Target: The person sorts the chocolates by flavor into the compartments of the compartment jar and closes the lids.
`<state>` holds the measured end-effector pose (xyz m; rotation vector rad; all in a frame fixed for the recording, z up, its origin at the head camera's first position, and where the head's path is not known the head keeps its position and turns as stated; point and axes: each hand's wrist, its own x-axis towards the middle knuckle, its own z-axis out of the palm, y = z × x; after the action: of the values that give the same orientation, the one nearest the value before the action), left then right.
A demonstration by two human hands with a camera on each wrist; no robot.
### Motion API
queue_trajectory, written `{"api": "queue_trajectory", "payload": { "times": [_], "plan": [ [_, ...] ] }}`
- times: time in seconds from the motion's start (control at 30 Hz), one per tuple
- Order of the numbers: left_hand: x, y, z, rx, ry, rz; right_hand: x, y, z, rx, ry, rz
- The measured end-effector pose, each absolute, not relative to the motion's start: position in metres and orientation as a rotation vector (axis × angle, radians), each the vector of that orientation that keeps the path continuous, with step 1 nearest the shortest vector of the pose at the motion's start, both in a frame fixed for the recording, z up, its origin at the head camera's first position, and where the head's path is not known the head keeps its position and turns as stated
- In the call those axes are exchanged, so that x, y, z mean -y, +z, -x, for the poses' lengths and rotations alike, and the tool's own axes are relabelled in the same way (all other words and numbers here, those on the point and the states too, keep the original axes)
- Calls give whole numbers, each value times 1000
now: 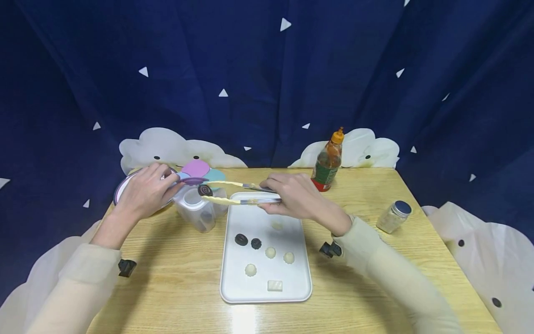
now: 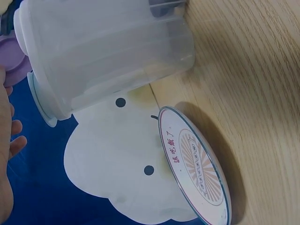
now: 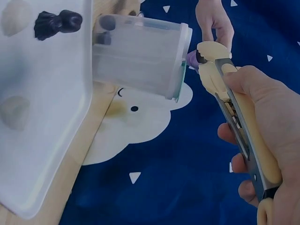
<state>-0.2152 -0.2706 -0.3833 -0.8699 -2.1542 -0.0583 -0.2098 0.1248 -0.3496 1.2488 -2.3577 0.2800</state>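
My right hand [image 1: 296, 195] grips a pair of tongs [image 1: 223, 201] with cream-coloured tips. Between the tips sits a dark, round chocolate with a swirl [image 1: 205, 190], above the mouth of a clear plastic container [image 1: 202, 217]. My left hand [image 1: 148, 190] pinches a purple lid [image 1: 194, 181] at the container's top; part of that grip is hidden. Pink [image 1: 196, 168] and teal [image 1: 215, 175] lids show behind it. Dark pieces [image 3: 107, 22] lie inside the container. On a white tray [image 1: 246, 218] are dark chocolates [image 1: 241, 240] and several white ones [image 1: 250, 270].
A patterned plate [image 2: 201, 168] stands tilted at the table's back left, behind my left hand. A sauce bottle with an orange cap [image 1: 327, 162] is at the back right. Farther right, a small jar with a dark lid [image 1: 394, 217] stands on the wooden table [image 1: 175, 287].
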Motion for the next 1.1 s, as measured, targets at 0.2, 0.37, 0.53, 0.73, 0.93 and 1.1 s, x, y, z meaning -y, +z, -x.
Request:
{"api": "queue_trajectory", "payload": {
  "times": [0.2,0.37,0.53,0.73,0.93,1.1],
  "plan": [
    [271,-383,215,2152,-63,869,-108,-346,216,2361,255,-1267],
    [271,-382,216,2151,-76,867,-100,-346,220,2333,237,-1290],
    [271,-383,215,2155,-76,868,-98,-348,220,2341,222,-1301],
    [272,-384,216,2155,-76,881,-100,-348,220,2372,210,-1279],
    [272,-384,216,2157,-82,886,-114,-346,217,2413,225,-1259],
    [271,-384,216,2155,-91,881,-135,-347,211,2394,222,-1239]
  ]
}}
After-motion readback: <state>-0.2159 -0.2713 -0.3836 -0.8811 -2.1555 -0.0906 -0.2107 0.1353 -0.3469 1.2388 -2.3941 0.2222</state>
